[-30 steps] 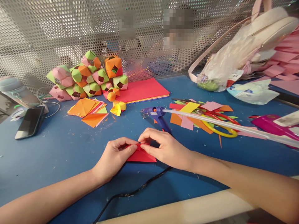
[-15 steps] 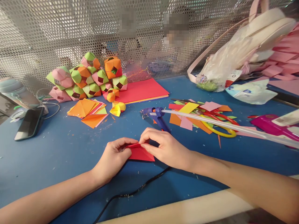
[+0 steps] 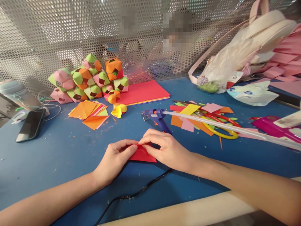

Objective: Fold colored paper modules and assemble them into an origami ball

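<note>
A small piece of red paper [image 3: 144,155] lies on the blue table, partly folded along its far edge. My left hand [image 3: 117,160] pinches that edge from the left, thumb on top. From the right, my right hand [image 3: 162,146] pinches the same far edge between thumb and fingers, its fingertips close to the left thumb. The fingers cover much of the fold. Just beyond my right hand stands a blue glue gun [image 3: 156,116] with a long clear glue stick [image 3: 211,123] running out of its back.
Folded paper balls [image 3: 82,77] are stacked at the back left, near loose orange squares [image 3: 95,121] and a phone [image 3: 30,125]. Paper scraps and yellow-red scissors [image 3: 219,133] lie right. A black cable [image 3: 131,197] crosses in front; a bag [image 3: 265,34] leans against the mesh.
My left thumb has moved right and up onto the paper's far edge, nearer the right fingertips. My right hand has barely shifted.
</note>
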`<action>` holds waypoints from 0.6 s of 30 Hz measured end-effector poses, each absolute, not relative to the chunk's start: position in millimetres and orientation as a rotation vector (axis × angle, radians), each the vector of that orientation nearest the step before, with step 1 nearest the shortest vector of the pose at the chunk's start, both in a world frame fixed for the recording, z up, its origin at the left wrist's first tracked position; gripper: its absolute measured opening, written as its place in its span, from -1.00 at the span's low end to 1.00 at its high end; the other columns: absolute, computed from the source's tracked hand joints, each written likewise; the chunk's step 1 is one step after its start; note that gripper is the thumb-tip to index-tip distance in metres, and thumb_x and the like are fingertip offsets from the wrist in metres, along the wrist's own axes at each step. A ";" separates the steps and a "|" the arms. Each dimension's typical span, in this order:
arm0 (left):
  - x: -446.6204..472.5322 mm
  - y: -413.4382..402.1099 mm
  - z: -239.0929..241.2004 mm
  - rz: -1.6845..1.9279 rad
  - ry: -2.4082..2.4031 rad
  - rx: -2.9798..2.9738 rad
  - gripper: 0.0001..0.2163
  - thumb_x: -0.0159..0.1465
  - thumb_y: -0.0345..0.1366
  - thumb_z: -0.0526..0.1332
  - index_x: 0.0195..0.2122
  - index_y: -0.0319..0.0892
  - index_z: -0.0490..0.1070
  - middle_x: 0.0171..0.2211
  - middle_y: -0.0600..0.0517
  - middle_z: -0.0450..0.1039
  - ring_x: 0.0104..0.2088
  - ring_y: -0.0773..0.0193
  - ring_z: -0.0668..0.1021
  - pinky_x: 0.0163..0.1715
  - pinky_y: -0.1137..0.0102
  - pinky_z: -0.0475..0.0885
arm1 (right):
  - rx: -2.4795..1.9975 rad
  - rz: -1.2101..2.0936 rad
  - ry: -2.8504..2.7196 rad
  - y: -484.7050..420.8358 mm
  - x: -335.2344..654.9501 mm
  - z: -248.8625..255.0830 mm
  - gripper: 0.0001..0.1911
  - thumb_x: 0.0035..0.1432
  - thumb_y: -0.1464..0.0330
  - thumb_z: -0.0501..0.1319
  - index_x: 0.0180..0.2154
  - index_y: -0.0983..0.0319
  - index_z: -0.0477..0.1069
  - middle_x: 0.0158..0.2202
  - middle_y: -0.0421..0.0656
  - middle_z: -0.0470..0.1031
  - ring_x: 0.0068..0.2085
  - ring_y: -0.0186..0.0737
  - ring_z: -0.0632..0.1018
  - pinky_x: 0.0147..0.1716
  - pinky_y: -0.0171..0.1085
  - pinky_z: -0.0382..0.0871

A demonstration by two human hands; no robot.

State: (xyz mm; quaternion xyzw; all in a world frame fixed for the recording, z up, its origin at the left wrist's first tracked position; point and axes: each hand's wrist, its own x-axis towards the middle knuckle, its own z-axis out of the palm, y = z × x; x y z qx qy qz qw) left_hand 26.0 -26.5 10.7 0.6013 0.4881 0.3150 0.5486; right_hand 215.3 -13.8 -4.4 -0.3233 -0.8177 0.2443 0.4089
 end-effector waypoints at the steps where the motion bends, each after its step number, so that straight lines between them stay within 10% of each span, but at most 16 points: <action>1: 26.1 -26.3 11.1 0.745 1.156 1.469 -0.73 0.24 -0.21 0.13 -0.11 -0.11 0.51 -0.19 0.03 0.55 -0.20 0.22 0.50 -0.19 0.43 0.36 | -0.813 0.613 -2.062 -13.8 215.1 -4.0 -0.82 0.12 0.58 0.10 -0.30 0.26 0.41 -0.34 -0.14 0.43 -0.31 -0.32 0.49 -0.30 -0.31 0.40; 18: 23.1 -28.5 1.3 0.785 1.220 1.983 -0.73 0.30 -0.32 0.05 -0.08 -0.10 0.49 -0.17 0.07 0.57 -0.17 0.30 0.57 -0.15 0.51 0.41 | -0.903 0.627 -2.009 -13.7 215.6 0.7 -0.82 0.09 0.53 0.13 -0.22 0.25 0.37 -0.43 -0.22 0.42 -0.39 -0.36 0.46 -0.31 -0.35 0.41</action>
